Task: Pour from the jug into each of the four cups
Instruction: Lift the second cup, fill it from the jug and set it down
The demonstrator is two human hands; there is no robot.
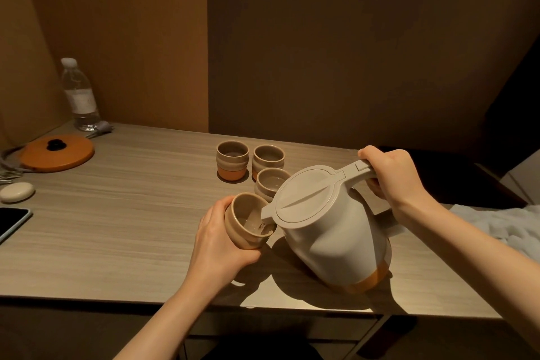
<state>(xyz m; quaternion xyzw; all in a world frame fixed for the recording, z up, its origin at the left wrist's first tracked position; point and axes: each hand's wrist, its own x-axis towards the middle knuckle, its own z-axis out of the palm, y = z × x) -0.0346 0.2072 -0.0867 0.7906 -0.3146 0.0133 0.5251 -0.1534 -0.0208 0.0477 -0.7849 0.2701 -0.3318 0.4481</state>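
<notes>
Tilting jug [330, 231] by handle, right hand [390, 172] gripping it, spout over cup [248, 221]; left hand [217, 238] wrapping this cup above bench [117, 213]. Three cups [232, 159] standing behind.

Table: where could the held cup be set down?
Bare table lies left of the left hand, between the phone and the held cup. It is crowded behind, where three cups cluster beside the jug.
</notes>
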